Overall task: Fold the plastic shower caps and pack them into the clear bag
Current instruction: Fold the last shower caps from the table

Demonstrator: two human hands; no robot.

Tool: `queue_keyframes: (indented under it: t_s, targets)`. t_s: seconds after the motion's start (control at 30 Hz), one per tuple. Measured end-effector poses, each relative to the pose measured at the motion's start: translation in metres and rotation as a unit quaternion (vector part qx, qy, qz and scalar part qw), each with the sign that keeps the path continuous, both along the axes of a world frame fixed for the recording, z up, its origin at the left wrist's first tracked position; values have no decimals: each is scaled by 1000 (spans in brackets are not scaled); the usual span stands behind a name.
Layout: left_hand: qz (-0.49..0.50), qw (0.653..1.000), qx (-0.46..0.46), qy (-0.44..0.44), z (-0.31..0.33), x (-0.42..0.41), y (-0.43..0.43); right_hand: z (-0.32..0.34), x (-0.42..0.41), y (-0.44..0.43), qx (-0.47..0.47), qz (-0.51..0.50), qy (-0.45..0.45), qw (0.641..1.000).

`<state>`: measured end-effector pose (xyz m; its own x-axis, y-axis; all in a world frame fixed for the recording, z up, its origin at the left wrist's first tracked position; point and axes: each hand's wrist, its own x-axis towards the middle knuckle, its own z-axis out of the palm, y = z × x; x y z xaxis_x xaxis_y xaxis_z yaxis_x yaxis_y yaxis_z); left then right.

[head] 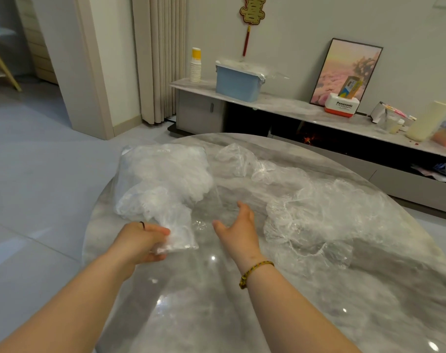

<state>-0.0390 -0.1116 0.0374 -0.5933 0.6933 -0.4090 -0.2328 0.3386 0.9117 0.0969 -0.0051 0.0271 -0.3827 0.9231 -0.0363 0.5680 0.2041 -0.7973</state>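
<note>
Pinching the clear bag's (163, 179) near end, the left hand (143, 242) is holding probably slippery film while the empty, spread right hand (238, 225) is hovering near limp, seemingly featherlight shower caps (318, 215).

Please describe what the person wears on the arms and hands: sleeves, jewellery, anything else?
No sleeves show; both forearms are bare. The right hand has a braided yellow and dark bracelet at its wrist. The left hand carries a thin black band.

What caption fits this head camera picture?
Left hand grips the full bag; right hand open above the table, loose caps beside.
</note>
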Motion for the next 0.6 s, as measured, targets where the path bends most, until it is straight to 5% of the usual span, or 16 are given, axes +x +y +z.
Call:
queue_keyframes:
  t_s: [0.17, 0.6]
  targets:
    - [-6, 1000, 11, -6, -6, -11, 10, -12, -32, 18, -33, -23, -22, 999]
    - [-36, 985, -27, 166, -35, -10, 76, -49, -34, 41, -30, -27, 4, 999]
